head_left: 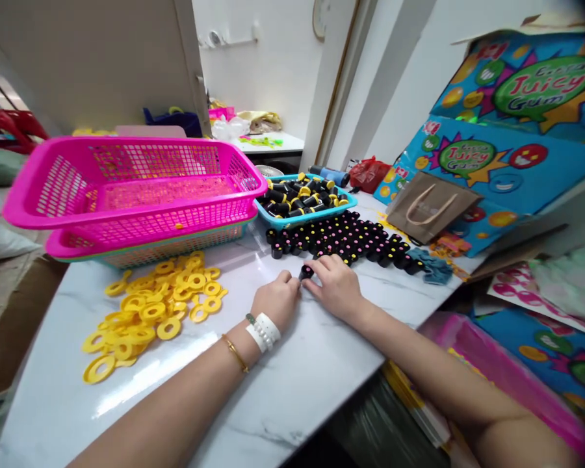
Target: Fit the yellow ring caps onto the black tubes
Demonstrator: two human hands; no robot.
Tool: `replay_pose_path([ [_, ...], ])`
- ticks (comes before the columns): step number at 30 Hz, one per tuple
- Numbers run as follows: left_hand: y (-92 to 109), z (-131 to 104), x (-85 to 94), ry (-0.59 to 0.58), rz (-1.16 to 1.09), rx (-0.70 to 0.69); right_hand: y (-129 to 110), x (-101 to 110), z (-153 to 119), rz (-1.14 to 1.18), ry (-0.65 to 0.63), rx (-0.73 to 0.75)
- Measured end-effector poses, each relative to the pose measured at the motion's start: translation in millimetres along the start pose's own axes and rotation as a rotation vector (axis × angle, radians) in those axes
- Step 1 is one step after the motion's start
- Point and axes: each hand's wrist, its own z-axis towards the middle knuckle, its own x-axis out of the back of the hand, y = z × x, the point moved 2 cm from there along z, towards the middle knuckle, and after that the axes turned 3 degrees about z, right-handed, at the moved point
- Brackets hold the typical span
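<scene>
My right hand (335,286) pinches a small black cylinder (307,272) with a pink dot on its top, just above the marbled table. Close against it on the left is my left hand (277,300), closed, with its fingertips at the cylinder's side; what it grips is hidden. Beyond my hands stand rows of similar black cylinders (341,235) with pink or yellow dots on their tops. Left of my left hand lies a loose pile of yellow plastic rings (153,311) with short tabs.
Stacked pink mesh baskets (141,218) stand at the back left. A blue basket (299,220) holds black cylinders with yellow ends. To the right are a brown paper bag (431,207), blue gum boxes (511,156) and dark blue scraps (433,268). The table's edge (344,393) runs below my right forearm.
</scene>
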Motion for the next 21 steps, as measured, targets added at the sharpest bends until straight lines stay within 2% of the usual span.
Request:
replay_pose_path([
  [4, -4, -4, -1.0, 0.049, -0.074, -0.019, 3, -1, -1, 0.022, -0.019, 0.053],
  [12, -6, -8, -0.6, 0.089, -0.126, -0.021, 7, -5, -20, 0.465, 0.062, -0.009],
  [14, -8, -8, -0.9, 0.110, -0.128, -0.017, 10, 4, -25, 0.526, 0.098, -0.019],
  [17, -10, -9, -0.5, 0.155, -0.097, -0.066, 23, 29, -44, 0.570, 0.158, -0.071],
  [21, -9, -7, 0.1, 0.207, -0.031, -0.224, 52, 67, -99, 0.460, 0.225, -0.180],
])
